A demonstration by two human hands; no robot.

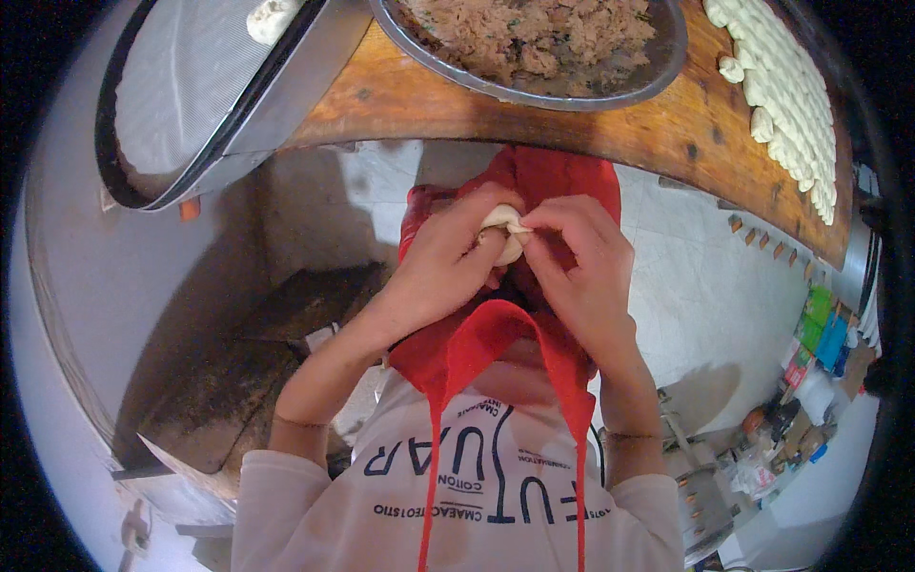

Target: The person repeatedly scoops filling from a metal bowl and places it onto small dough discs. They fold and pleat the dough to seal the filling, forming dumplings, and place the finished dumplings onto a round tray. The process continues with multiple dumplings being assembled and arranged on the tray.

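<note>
In front of my red apron (565,179), my left hand (447,247) cups a pale piece of dough (509,250), its fingers curled around the side. The fingertips of my right hand (590,250) pinch a raised fold at the dough's edge. Whether there is filling inside the dough cannot be seen. Beyond my hands, a large metal bowl (543,100) of ground meat filling (543,32) flecked with green stands on a wooden work table (457,118).
At upper left is a round steamer (236,107) with a mesh liner, holding one formed bun (271,20). Rows of small dough pieces (786,107) cover the table's right end. Packaged goods (822,329) lie at far right. A dark surface (214,386) is at lower left.
</note>
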